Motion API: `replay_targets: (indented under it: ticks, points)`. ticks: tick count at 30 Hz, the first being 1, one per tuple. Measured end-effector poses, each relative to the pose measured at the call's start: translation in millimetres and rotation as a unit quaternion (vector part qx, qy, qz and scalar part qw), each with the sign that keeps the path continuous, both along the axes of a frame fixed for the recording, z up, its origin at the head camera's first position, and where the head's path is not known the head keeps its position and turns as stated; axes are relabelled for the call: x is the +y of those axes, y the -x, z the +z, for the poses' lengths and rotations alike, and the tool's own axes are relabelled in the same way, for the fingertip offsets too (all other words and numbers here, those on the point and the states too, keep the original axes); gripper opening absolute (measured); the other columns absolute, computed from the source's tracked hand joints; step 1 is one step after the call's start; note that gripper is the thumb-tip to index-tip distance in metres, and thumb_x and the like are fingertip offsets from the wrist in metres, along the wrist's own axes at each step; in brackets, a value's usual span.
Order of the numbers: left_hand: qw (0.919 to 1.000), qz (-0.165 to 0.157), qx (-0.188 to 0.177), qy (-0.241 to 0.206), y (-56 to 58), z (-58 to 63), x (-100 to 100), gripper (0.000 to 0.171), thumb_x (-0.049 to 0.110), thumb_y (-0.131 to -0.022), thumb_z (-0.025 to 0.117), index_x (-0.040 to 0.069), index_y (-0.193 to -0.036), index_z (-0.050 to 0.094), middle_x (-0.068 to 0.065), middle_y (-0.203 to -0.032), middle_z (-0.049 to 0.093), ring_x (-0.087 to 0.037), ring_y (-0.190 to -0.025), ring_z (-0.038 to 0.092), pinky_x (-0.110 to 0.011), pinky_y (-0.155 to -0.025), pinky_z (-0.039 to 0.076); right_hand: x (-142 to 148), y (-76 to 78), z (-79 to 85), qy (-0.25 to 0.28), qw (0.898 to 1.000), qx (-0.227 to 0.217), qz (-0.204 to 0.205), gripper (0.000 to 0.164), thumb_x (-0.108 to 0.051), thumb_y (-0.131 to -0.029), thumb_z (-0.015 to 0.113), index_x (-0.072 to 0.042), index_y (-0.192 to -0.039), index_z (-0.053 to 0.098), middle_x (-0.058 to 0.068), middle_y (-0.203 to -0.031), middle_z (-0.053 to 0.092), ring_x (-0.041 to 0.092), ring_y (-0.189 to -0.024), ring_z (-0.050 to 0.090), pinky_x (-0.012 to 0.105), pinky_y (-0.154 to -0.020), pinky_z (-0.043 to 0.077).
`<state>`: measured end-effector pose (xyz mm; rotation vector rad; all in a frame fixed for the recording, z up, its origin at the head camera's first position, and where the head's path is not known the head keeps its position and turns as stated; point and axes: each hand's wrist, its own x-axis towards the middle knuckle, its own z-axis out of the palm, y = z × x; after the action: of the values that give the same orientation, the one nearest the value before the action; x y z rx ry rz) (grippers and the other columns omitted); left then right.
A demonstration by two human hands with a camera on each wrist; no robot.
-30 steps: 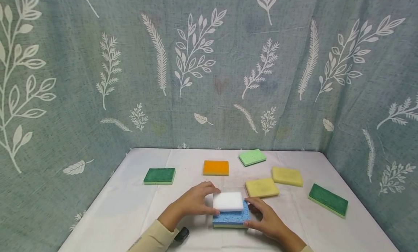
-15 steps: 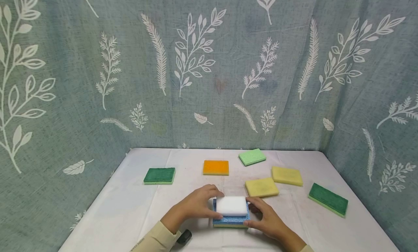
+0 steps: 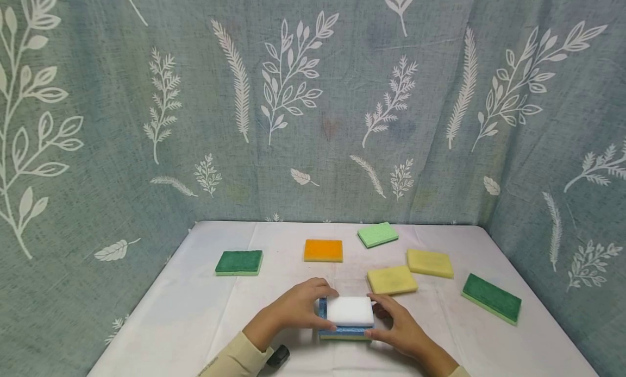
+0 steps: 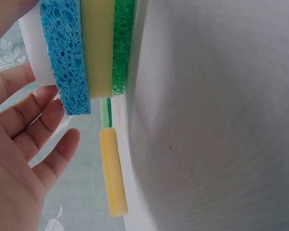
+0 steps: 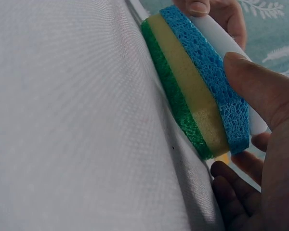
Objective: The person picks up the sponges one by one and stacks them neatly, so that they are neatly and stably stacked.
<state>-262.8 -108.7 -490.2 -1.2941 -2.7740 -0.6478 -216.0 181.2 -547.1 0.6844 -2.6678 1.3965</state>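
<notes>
White sponge lay flat on top of a small stack, at the near middle of the white table. Beneath it the blue sponge, and beneath that the yellow-and-green sponge, green face down on the cloth. Blue showed past the white along the left and near edges; the right ends ran nearly flush.

Left hand pinched the white sponge by its left end, thumb on the near side, fingers on the far. Right hand gripped the blue sponge at its right end — thumb at the near corner, forefinger toward the far one.

Step in hand, as I judged it: squaring the top layer while the right hand steadied the layer under it. Next move seemed to call for a slight nudge of the white leftward and nearer, to centre it, then a gentle release so that nothing slid.

Orange sponge and near yellow sponge lay loose beyond the stack, touched by neither hand — likely candidates for a further layer
</notes>
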Motion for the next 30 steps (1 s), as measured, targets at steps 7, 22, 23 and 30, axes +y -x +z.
replay_targets:
  ticks: [7, 22, 23, 30]
  points:
    - [0.9999, 0.01, -0.001, -0.001, -0.9, -1.1, -2.9, 0.07, 0.072, -0.07, 0.07, 0.025, -0.121, 0.066, 0.016, -0.114, 0.056, -0.002, -0.106, 0.051, -0.031, -0.095, 0.047, -1.0, 0.2, -1.1, 0.01, 1.0, 0.0, 0.007, 0.076, -0.044, -0.076, 0.081, -0.01, -0.137, 0.051, -0.003, -0.124, 0.055, 0.013, -0.104, 0.059, 0.032, -0.092, 0.049]
    - [1.0, 0.006, -0.005, 0.005, -0.5, -2.3, -4.0, 0.071, 0.073, -0.068, 0.071, 0.025, -0.121, 0.065, 0.017, -0.113, 0.056, -0.002, -0.105, 0.051, -0.031, -0.095, 0.047, -0.5, 0.0, 0.4, -0.003, 1.0, -0.009, 0.005, 0.077, -0.048, -0.077, 0.079, -0.01, -0.138, 0.051, -0.004, -0.124, 0.054, 0.012, -0.104, 0.058, 0.032, -0.092, 0.049]
    - [0.9999, 0.007, -0.007, 0.005, -0.2, -2.2, -4.3, 0.072, 0.073, -0.068, 0.07, 0.026, -0.121, 0.066, 0.017, -0.113, 0.056, -0.002, -0.105, 0.051, -0.031, -0.095, 0.047, -0.4, 0.2, 0.6, -0.002, 1.0, -0.007, 0.006, 0.077, -0.047, -0.077, 0.079, -0.009, -0.138, 0.051, -0.003, -0.124, 0.054, 0.012, -0.104, 0.058, 0.032, -0.092, 0.049]
    - [1.0, 0.0, -0.005, 0.001, 1.7, -2.9, -4.9, 0.069, 0.072, -0.07, 0.07, 0.025, -0.121, 0.065, 0.017, -0.114, 0.056, -0.002, -0.106, 0.051, -0.031, -0.094, 0.047, 0.1, 0.4, 2.6, 0.008, 1.0, -0.003, 0.008, 0.077, -0.045, -0.076, 0.08, -0.009, -0.138, 0.052, -0.004, -0.124, 0.054, 0.012, -0.103, 0.059, 0.032, -0.091, 0.05]
